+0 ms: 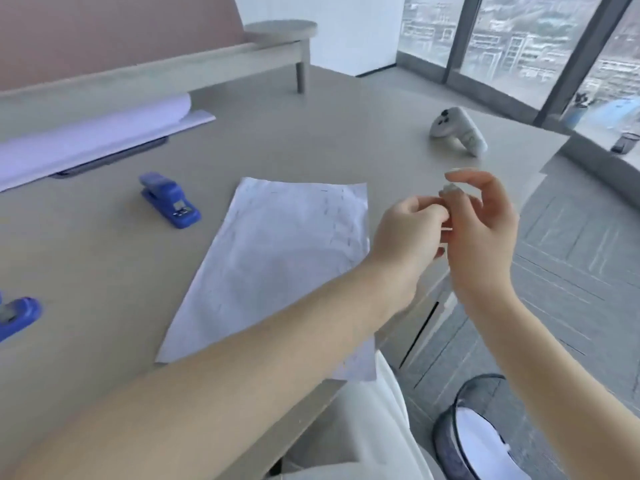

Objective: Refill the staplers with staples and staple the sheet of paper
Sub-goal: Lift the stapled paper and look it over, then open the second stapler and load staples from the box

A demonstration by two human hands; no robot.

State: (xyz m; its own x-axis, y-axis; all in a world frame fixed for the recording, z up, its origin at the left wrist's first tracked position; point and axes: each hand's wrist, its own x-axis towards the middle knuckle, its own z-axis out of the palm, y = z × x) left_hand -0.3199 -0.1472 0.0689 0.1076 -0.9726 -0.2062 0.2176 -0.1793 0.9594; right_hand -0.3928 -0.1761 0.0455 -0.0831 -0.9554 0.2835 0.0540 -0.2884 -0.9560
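A white sheet of paper [277,265] lies on the grey desk [294,140], its near corner hanging over the front edge. A blue stapler [169,200] stands left of the sheet; a second blue stapler [17,315] shows at the left border, partly cut off. My left hand [403,237] and my right hand [481,230] meet above the desk's right edge. Both pinch a small pale strip of staples [449,189] between their fingertips. Most of the strip is hidden by fingers.
A white game controller [457,130] lies at the desk's far right. A roll of white paper [93,140] over a dark flat object sits at the far left. A mesh waste bin [481,434] with white paper stands on the floor at the lower right.
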